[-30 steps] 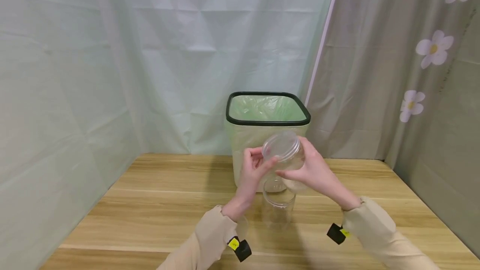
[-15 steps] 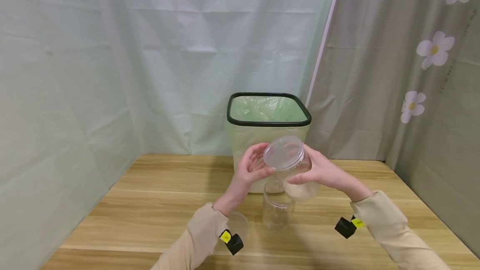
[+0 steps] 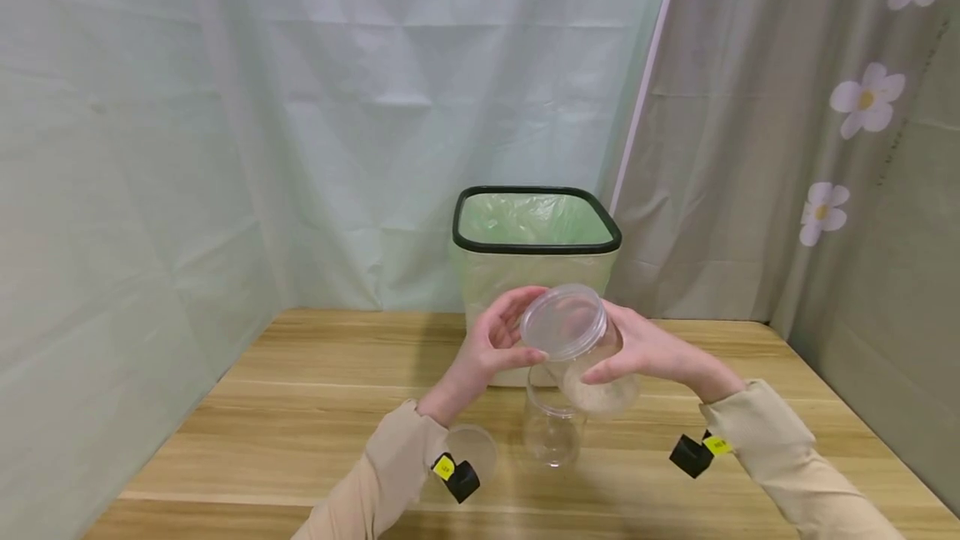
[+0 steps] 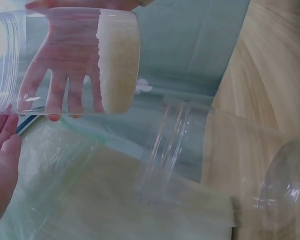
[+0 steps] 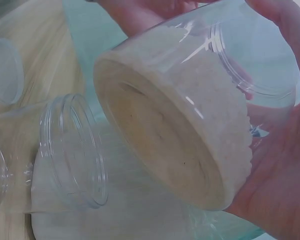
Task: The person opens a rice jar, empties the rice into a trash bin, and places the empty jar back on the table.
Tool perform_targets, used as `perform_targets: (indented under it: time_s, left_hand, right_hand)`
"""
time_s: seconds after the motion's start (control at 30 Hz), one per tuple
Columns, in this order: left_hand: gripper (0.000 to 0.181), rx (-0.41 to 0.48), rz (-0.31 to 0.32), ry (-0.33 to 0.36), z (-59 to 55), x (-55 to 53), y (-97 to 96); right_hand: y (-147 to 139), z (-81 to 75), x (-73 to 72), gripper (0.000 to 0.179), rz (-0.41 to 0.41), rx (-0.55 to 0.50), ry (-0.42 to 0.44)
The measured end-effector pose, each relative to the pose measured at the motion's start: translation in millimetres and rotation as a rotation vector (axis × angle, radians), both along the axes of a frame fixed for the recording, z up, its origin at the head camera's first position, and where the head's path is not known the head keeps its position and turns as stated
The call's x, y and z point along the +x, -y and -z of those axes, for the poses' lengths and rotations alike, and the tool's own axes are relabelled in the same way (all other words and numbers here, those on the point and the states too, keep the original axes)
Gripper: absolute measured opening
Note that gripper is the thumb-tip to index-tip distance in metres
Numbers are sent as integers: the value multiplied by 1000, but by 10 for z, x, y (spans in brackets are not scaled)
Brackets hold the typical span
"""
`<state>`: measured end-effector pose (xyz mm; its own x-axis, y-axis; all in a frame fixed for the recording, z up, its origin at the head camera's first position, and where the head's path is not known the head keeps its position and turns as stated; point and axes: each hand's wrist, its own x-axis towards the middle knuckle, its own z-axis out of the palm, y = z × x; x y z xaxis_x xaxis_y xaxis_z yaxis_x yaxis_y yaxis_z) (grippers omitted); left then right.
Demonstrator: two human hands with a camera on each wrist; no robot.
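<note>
My right hand (image 3: 637,348) grips a clear plastic jar (image 3: 603,373) from its right side, tilted above the table. A layer of pale, rice-like grains (image 4: 119,62) lies at the jar's bottom. Its translucent round lid (image 3: 564,323) faces up and toward me. My left hand (image 3: 487,348) curls around the lid's left edge, thumb at the near rim and fingers at the far side. Under the held jar stands a second clear jar (image 3: 553,432), upright and without a lid. In the right wrist view, this lidless jar (image 5: 72,150) shows its threaded mouth.
A loose clear lid (image 3: 472,450) lies flat on the wooden table (image 3: 337,407), left of the standing jar. Behind the hands stands a bin (image 3: 487,273) with a black rim and a green liner. Curtains (image 3: 360,148) enclose the table.
The held jar has come down and toward me, its lid turned more to my view. My left hand has shifted slightly left, and the loose lid on the table shows more fully.
</note>
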<state>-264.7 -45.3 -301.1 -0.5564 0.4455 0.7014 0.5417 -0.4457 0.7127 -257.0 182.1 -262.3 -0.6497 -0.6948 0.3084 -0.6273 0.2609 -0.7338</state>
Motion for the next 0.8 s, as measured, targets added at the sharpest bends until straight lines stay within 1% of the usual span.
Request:
perform_targets:
  time_s: [0.23,0.4,0.5,0.63,0.8]
  left_hand:
    - [81,-14,10,32,14,-13,-17]
    - [77,-28,-6,31,24,-12,-17]
    - [75,-35,-19,33,31,-5,-11]
    - [74,-35,-33,42,33,5,-6]
    - [75,-30,-56,53,22,22,-7]
  right_hand:
    - [-17,29,-5,72,-2,-11,10]
    - [-11,49,-7,72,8,-11,-11]
    - [4,56,-1,72,10,-16,-2]
    - [21,61,2,72,36,-18,-9]
    - [38,65,13,73,76,-25,-49]
